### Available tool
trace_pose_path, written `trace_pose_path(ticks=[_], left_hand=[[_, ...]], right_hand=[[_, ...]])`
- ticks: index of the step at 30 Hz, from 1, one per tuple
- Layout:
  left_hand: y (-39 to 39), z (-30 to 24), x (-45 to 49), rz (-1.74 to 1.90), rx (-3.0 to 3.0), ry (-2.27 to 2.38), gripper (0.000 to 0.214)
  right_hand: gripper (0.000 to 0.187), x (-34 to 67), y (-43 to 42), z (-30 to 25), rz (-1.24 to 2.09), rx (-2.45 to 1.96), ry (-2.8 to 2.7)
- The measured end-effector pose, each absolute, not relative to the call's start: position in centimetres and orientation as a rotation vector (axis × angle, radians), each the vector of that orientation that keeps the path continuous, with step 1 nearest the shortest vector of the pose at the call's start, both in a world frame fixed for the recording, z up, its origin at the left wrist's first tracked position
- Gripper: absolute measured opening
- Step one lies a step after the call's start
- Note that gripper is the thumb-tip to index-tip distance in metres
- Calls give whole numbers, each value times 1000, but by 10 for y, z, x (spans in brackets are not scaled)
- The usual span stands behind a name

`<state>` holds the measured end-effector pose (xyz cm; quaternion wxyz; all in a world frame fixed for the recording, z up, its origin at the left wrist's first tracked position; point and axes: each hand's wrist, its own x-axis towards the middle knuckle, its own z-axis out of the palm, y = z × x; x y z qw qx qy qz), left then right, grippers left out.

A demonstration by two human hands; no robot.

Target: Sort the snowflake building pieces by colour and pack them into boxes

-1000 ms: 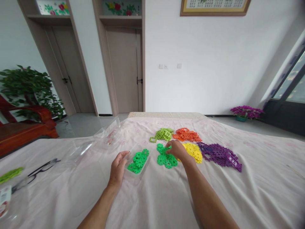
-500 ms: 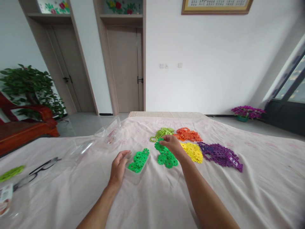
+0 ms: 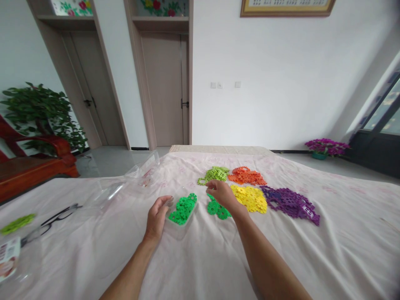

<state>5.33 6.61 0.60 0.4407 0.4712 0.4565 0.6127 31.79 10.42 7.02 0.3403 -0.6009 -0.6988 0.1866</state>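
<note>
My left hand grips the left rim of a clear plastic container, thumb and fingers closed on its edge. Green snowflake discs lie heaped inside it. To the right, my right hand hovers over a small pile of green snowflake discs on the cloth and partly covers it. Its fingers are curled together; whatever is between them is hidden. Close beside that hand are a yellow disc pile and, behind it, a lime-green pile.
Orange pieces and purple pieces lie farther right on the pale bedcloth. Clear plastic packaging, black-framed glasses, lime-green pieces and a labelled clear container occupy the left side.
My right hand has shifted slightly down over the green pile, and less of the pile shows now. My left hand stays on the container.
</note>
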Motion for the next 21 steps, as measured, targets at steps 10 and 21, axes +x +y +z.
trace_pose_path(ticks=[10, 21], left_hand=[[68, 3, 53, 1526, 1175, 1139, 34], [66, 6, 54, 1525, 1183, 1143, 34]], right_hand=[[41, 333, 95, 65, 342, -1798, -2355], [29, 330, 96, 64, 228, -1761, -2386]])
